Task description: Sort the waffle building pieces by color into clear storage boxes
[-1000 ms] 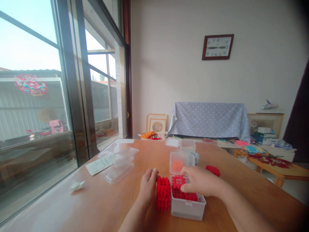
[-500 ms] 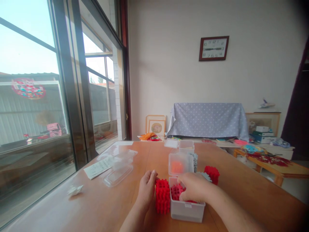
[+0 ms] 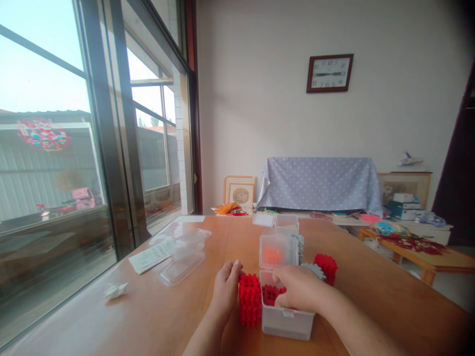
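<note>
A wooden table (image 3: 144,316) fills the lower frame, below a framed wall clock (image 3: 330,73) at upper right. At bottom centre, the half-curled left hand (image 3: 227,285) lies just beside a stack of red waffle blocks (image 3: 250,307). The right hand (image 3: 300,287) bends into a translucent plastic box (image 3: 286,325), over more red blocks (image 3: 268,293); whether either grips cannot be told.
</note>
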